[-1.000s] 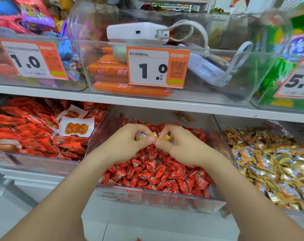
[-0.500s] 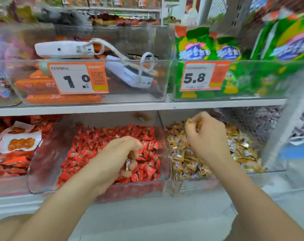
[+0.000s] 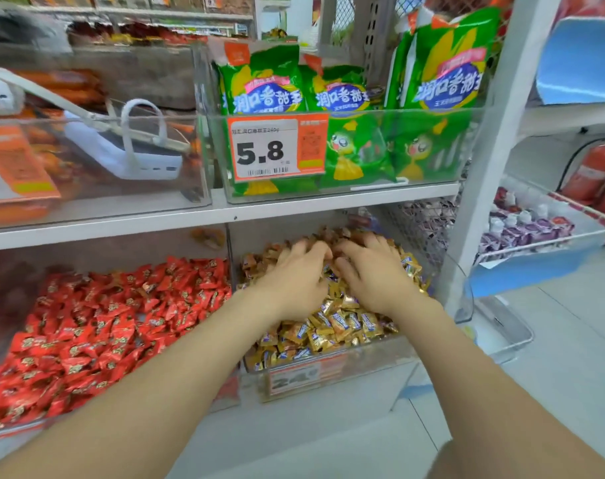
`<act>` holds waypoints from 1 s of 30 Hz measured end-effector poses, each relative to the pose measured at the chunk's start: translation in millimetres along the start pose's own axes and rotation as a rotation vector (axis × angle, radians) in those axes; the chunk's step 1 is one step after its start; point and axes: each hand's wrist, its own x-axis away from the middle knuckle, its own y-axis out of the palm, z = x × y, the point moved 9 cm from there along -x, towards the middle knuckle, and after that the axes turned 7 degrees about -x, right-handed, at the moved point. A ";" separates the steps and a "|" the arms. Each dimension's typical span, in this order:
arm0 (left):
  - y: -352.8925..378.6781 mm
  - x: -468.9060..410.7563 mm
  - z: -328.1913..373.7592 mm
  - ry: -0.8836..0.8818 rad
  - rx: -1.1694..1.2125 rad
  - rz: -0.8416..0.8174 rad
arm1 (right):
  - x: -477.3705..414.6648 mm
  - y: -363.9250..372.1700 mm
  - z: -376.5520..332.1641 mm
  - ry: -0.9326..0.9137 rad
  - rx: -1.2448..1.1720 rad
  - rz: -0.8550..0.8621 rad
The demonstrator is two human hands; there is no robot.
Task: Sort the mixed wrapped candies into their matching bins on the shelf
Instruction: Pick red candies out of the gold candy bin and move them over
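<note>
A clear bin (image 3: 332,373) on the lower shelf holds gold-wrapped candies (image 3: 335,326). Both my hands are inside it, side by side on top of the pile. My left hand (image 3: 294,285) lies palm down with its fingers spread over the candies. My right hand (image 3: 373,281) does the same just to its right, fingertips toward the back of the bin. I see no candy pinched in either hand; the undersides of the fingers are hidden. The neighbouring bin to the left is filled with red-wrapped candies (image 3: 114,316).
Right above, a shelf board (image 3: 328,202) carries a bin of green snack bags (image 3: 360,157) with a 5.8 price tag (image 3: 277,150), and a bin with a white power bank (image 3: 128,160). A white upright post (image 3: 484,150) and a wire basket (image 3: 591,233) stand at the right.
My left hand left the red candy bin and moved right into the gold candy bin. My right hand lowered onto the same pile. The view swung right.
</note>
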 end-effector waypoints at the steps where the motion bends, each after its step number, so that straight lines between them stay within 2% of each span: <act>1: 9.3 -5.3 -4.2 -0.020 -0.083 -0.078 | 1.3 -7.5 -2.6 0.004 -0.057 0.043; 3: 9.3 -6.6 -8.0 -0.029 -0.201 -0.085 | 5.0 -27.7 -9.9 0.009 -0.179 0.151; 5: -15.3 8.4 -1.8 0.031 -0.318 0.094 | 10.8 -45.7 -20.9 0.022 -0.321 0.230; 9: -59.8 77.9 -7.0 0.167 -0.301 0.436 | 26.0 -49.1 -74.8 0.001 -0.521 0.146; 11: -70.2 112.5 -42.6 0.097 -0.231 0.541 | 33.4 -41.9 -116.9 -0.060 -0.596 0.086; 13: -67.3 133.8 -95.0 -0.068 -0.190 0.502 | 38.1 -30.4 -164.4 -0.145 -0.626 0.023; 15: -55.7 144.3 -152.8 -0.222 -0.170 0.388 | 38.5 -9.6 -209.7 -0.234 -0.557 -0.049; 17: -41.8 149.9 -208.0 -0.348 -0.195 0.270 | 33.0 19.5 -247.4 -0.305 -0.381 -0.133; 20: -25.0 147.9 -270.7 -0.398 -0.241 0.189 | 17.9 59.1 -284.0 -0.366 -0.023 -0.218; 22: -25.1 140.6 -291.1 -0.386 -0.244 0.195 | 4.2 82.6 -297.0 -0.337 0.015 -0.293; 25: -29.9 130.8 -311.4 -0.415 -0.278 0.242 | -18.8 120.4 -316.6 -0.372 -0.008 -0.293; 28: -23.1 133.9 -336.9 -0.603 -0.313 0.202 | -34.9 156.8 -330.2 -0.467 0.084 -0.288; 30: -16.1 135.3 -348.0 -0.695 -0.314 0.105 | -47.1 169.7 -319.4 -0.383 0.176 -0.324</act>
